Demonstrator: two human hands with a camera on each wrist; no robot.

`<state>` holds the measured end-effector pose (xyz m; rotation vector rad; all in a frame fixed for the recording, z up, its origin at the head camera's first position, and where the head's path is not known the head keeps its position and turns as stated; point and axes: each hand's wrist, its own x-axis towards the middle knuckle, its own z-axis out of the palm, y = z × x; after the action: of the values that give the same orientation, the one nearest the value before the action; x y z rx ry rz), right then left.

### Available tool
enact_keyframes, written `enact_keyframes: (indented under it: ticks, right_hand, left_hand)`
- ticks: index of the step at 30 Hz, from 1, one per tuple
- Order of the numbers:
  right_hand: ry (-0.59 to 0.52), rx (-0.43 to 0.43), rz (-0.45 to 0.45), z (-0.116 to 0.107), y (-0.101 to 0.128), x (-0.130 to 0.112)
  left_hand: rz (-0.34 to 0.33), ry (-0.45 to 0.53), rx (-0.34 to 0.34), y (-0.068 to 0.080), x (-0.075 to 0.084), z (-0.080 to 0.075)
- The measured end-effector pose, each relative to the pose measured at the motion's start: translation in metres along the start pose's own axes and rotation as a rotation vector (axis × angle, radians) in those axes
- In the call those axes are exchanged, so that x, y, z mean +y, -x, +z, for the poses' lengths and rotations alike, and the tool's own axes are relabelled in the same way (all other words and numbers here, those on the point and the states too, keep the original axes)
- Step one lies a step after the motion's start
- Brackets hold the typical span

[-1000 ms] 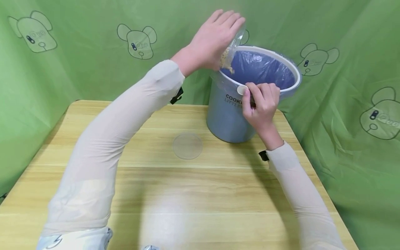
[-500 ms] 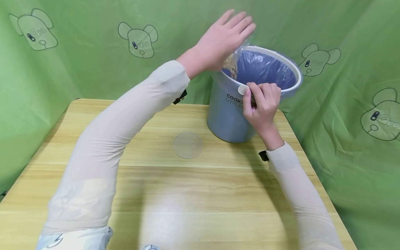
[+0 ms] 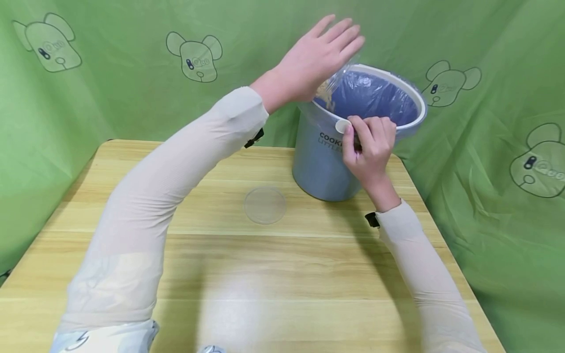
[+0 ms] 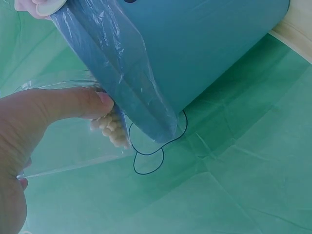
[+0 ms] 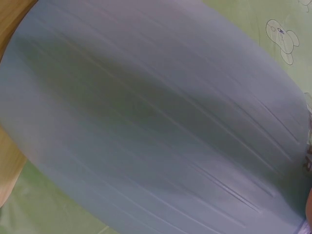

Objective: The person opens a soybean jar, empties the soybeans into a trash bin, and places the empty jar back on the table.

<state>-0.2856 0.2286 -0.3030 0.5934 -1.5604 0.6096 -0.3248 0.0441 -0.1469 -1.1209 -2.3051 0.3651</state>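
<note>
My left hand [image 3: 311,63] holds a clear plastic container [image 4: 68,139], tipped on its side at the left rim of a grey-blue trash bin [image 3: 324,169]. In the left wrist view the thumb lies across the container's wall. Pale, small crumbly pieces [image 4: 113,130] are gathered near its mouth; I cannot tell exactly what they are. The bin leans towards my right and is lined with a clear plastic bag [image 3: 371,90]. My right hand [image 3: 372,147] grips the bin's near rim beside a white round tab [image 3: 342,126]. The right wrist view shows mostly the bin's ribbed wall [image 5: 146,112].
A clear round lid [image 3: 265,206] lies flat on the wooden table [image 3: 265,274], left of the bin. Green cloth [image 3: 123,88] printed with bear heads hangs behind the table and along both sides.
My left hand has shifted slightly right with the container, further over the bin's rim, and its fingers have spread. My right hand and the bin stay where they were.
</note>
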Motion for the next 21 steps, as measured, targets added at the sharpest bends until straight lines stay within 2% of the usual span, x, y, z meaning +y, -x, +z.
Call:
enact_keyframes:
  ticks: [21]
  right_hand:
    - [-0.005,0.004,-0.005,0.0032,0.0004,0.0008]
  left_hand:
    - [0.034,0.002,0.028,0.0012,0.0014,0.0020]
